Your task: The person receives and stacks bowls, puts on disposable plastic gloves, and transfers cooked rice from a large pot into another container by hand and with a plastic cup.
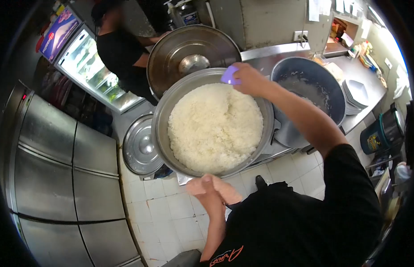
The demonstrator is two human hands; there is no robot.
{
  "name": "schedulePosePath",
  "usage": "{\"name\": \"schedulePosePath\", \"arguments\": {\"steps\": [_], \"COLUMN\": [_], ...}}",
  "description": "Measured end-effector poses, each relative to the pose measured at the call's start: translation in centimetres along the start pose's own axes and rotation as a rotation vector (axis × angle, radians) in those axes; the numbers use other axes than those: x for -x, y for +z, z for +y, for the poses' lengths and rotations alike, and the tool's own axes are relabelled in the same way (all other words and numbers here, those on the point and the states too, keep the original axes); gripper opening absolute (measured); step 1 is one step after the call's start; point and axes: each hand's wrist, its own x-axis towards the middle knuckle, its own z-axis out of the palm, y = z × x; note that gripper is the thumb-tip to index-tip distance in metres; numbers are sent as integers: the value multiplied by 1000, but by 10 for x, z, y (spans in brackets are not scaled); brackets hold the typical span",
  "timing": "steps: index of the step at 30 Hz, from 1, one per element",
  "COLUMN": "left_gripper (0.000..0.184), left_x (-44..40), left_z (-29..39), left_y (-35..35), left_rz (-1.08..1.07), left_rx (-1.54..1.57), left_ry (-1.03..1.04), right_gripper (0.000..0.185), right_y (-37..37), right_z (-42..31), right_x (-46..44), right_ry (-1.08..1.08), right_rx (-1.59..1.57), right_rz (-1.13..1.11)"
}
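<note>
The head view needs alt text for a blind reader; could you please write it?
A large metal pot holds white rice; a person's right hand grips a purple item at its far rim and the left hand a pink cloth by its near rim. A grey pot stands to the right, and a co-worker stands at upper left.

Rice creamy white; pot silver-grey; cloth pink; small held item purple
</note>
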Motion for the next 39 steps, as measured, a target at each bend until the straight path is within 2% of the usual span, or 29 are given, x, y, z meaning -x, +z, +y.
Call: {"name": "schedulePosePath", "arguments": {"steps": [2, 4, 5, 6, 7, 8, 11, 15, 18, 20, 23, 25, 27, 28, 30, 31, 34, 36, 37, 38, 39], "left_gripper": [54, 55, 55, 54, 57, 60, 63, 59, 60, 61, 62, 62, 61, 60, 57, 55, 47, 42, 40, 39, 40], "left_x": [18, 9, 6, 7, 7, 8, 11, 5, -6, -2, 2, -1, -4, -20, -30, -36, -63, -60, -51, -38, -38], "left_z": [25, 10, 4, 5, 6, 8, 20, 5, -21, -13, 3, 10, 12, -4, 6, 11, 8, 20, 28, 42, 36], "left_y": [15, 11, 9, 11, 11, 10, 18, 19, 12, 11, 3, -2, -9, -18, -19, -20, -39, -34, -32, -21, -18], "left_rz": [19, -18, -39, -38, -49, -62, -49, -6, -50, -65, -119, -81, 31, 44, 155, 207, 26, 13, 10, 21, 24], "left_rx": [-18, -31, -39, -86, -98, -110, -110, -73, -78, -39, -19, -15, -19, 35, -5, -24, -126, -134, -144, -44, -50], "left_ry": [-129, -80, -58, 60, 45, 29, -49, 59, 60, 8, 30, 56, 57, 110, 177, 208, 344, 335, 324, 184, 203], "right_gripper": [19, 20, 22, 24, 26, 30, 25, 24, 21, 16, 9, 5, 11, 15, 24, 26, 30, 31, 29, 31, 29], "right_y": [63, 114, 131, 141, 150, 155, 154, 129, 105, 101, 71, 72, 65, 60, 47, 34, -25, -67, -98, -113, -121], "right_z": [17, 35, 38, 38, 40, 46, 34, -7, -45, -61, -68, -50, -44, -44, -49, -49, -36, -11, -3, 21, 36], "right_x": [-29, -57, -63, -66, -66, -68, -61, -22, 10, 38, 57, 69, 81, 82, 77, 73, 74, 80, 89, 101, 111], "right_ry": [-42, -49, -31, -10, 16, -52, -9, -45, -52, -52, 430, 688, 893, 878, 821, 791, 672, 564, 503, 501, 588], "right_rx": [135, 305, 315, 325, 335, 322, 153, -132, -312, -411, -699, -1145, -1530, -1687, -1991, -2052, -2174, -2184, -2080, -2032, -1764], "right_rz": [-74, -211, -257, -306, -356, -402, -685, -694, -762, -791, -830, -723, -531, -423, -181, -101, 139, 254, 229, 253, 318]}}
